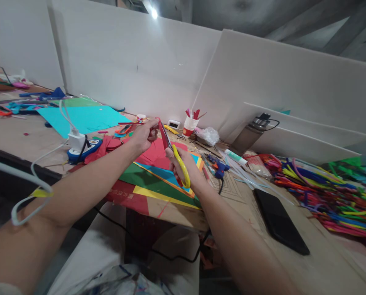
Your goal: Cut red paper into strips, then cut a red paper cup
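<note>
My left hand pinches a narrow red piece near its top, above the work surface. In my right hand are scissors with yellow handles, their blades pointing up and left alongside the red piece. Whether the blades touch it is hard to tell. Below both hands lie red paper and a stack of coloured sheets, with a green sheet and a yellow one showing at the front.
A blue glue gun and a black phone lie on the right. Behind them stand a bottle and a paper cup. Pipe cleaners pile at far right. A power strip and white cable are left.
</note>
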